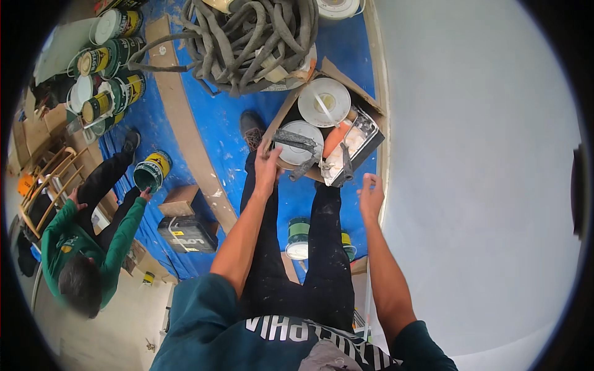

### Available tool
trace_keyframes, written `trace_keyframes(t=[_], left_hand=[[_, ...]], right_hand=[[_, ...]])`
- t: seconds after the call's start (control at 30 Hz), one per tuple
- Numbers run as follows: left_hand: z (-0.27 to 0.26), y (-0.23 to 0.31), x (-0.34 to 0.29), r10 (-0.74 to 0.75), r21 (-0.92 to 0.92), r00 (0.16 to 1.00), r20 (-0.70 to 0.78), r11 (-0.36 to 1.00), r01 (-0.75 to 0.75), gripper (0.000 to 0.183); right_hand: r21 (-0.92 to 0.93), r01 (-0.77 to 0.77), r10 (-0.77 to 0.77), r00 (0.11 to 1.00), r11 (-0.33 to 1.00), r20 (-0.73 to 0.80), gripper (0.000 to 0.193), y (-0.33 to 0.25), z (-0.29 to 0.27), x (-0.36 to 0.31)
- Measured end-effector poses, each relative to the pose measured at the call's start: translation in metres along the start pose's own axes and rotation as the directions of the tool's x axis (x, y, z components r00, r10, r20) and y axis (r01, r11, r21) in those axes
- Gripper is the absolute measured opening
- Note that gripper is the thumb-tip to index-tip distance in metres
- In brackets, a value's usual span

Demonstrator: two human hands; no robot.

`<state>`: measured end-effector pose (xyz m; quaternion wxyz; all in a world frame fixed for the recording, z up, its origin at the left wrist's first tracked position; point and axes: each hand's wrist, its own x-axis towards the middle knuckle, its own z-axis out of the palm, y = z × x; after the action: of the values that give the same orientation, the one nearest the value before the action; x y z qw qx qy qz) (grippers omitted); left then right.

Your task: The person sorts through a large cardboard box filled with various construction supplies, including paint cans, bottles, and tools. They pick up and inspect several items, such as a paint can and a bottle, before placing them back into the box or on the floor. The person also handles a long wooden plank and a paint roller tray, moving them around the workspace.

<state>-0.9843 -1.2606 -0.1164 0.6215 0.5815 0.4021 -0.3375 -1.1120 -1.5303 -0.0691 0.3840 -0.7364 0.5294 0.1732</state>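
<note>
In front of me stands an open cardboard box [279,119] packed with white-lidded buckets [324,102], a white-smeared paint tray [354,148], an orange item [336,138] and short grey foam tube pieces [294,141]. My left hand [267,171] is at the box's near left corner, beside a foam piece, its fingers apart. Whether it touches the box I cannot tell. Off the box's near right side, my right hand [370,198] hangs in the air with fingers loosely curled, and nothing shows in it.
A heap of grey foam tubing [241,40] lies beyond the box. At left, a co-worker in green [83,260] tilts a green paint bucket [151,173]. Paint cans [114,55] stand farther back. A black case [187,234] sits on blue sheeting; a pale wall [470,154] rises right.
</note>
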Motion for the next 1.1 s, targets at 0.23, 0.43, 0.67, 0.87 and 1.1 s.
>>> trace_keyframes(t=[0.23,0.43,0.67,0.87,1.1], left_hand=[[0.061,0.009,0.023,0.313,0.016,0.927,0.206,0.946,-0.323,0.05],[0.0,-0.01,0.018,0.433,0.392,0.892,0.133,0.803,-0.448,0.072],[-0.048,-0.035,-0.029,0.435,0.258,0.892,-0.123,0.882,-0.395,0.037],[-0.066,-0.012,-0.081,-0.311,-0.228,0.948,-0.064,0.93,0.289,0.021],[-0.056,-0.032,-0.097,-0.333,-0.431,0.937,-0.11,0.865,0.257,0.023]], right_hand=[[-0.15,0.388,-0.366,0.917,0.909,0.156,0.027,-0.016,0.071,-0.006],[-0.256,0.265,-0.233,0.961,0.93,0.148,0.05,-0.017,0.1,-0.024],[-0.426,0.611,-0.451,0.787,0.668,0.421,0.057,-0.066,0.084,-0.007],[-0.582,0.568,-0.368,0.822,0.582,0.434,0.053,-0.07,0.1,0.002],[-0.737,0.59,-0.439,0.787,0.329,0.434,0.043,-0.053,0.089,0.085]])
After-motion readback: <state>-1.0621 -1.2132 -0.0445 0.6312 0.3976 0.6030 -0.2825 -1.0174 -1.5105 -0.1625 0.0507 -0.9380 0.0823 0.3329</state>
